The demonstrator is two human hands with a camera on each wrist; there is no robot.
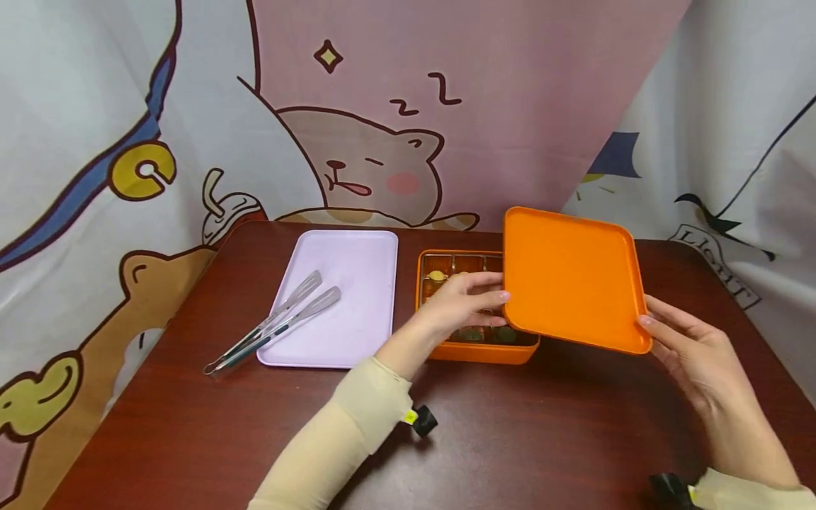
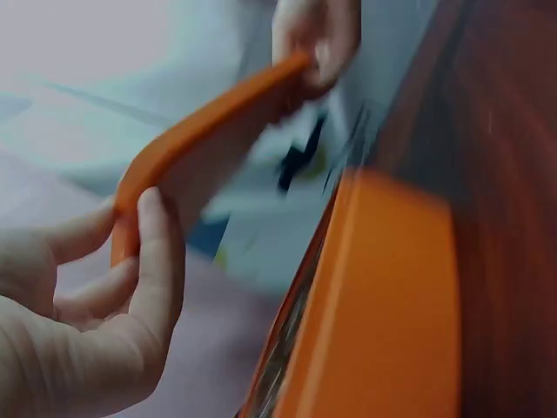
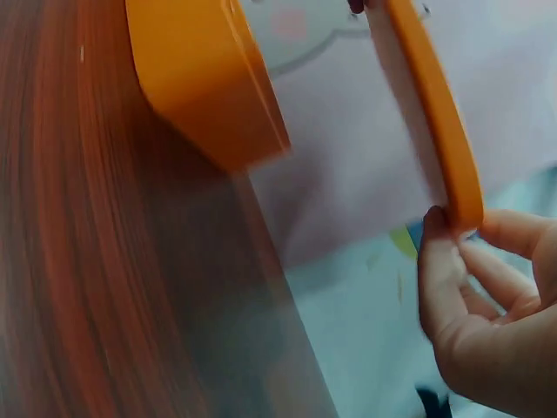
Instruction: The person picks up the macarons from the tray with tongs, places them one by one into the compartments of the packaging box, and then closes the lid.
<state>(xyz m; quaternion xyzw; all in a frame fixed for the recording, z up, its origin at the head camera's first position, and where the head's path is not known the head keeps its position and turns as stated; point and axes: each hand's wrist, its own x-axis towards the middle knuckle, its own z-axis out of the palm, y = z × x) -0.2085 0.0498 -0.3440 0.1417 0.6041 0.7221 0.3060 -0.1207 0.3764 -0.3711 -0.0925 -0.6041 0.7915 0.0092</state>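
Observation:
An orange lid [image 1: 574,280] is held up in the air by both hands, its shallow inner side with the raised rim facing the head camera. My left hand [image 1: 468,301] pinches its left edge, and my right hand [image 1: 698,347] grips its lower right edge. Below and to the left stands an orange box [image 1: 484,353], partly hidden by the left hand and the lid. Inside it are clear compartments holding several small pieces, among them a yellow one [image 1: 437,275] and a dark green one [image 1: 506,334]. In the left wrist view, thumb and fingers clasp the lid's rim [image 2: 130,196].
A pale lilac tray [image 1: 363,297] lies left of the box. Metal tongs with grey tips [image 1: 274,326] rest across its left side, handle end over the dark wooden table [image 1: 306,418]. A printed curtain [image 1: 510,106] hangs behind the table.

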